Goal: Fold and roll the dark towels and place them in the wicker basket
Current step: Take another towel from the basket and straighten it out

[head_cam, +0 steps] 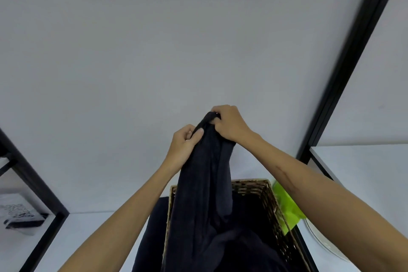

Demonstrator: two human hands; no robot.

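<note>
A dark towel (205,183) hangs lengthwise from both my hands, raised in front of the white wall. My right hand (229,125) grips its bunched top end. Just below and to the left, my left hand (185,141) pinches the towel's edge between thumb and fingers. The towel's lower part drops into the wicker basket (268,196), which stands on the white surface below and holds more dark cloth (242,249). Another dark towel (152,227) lies outside the basket against its left wall.
A bright green object (284,205) sits right of the basket, partly behind my right forearm, near a white round plate edge (320,240). Black frame bars run at the left (42,190) and upper right (344,68). A patterned item (19,214) lies at far left.
</note>
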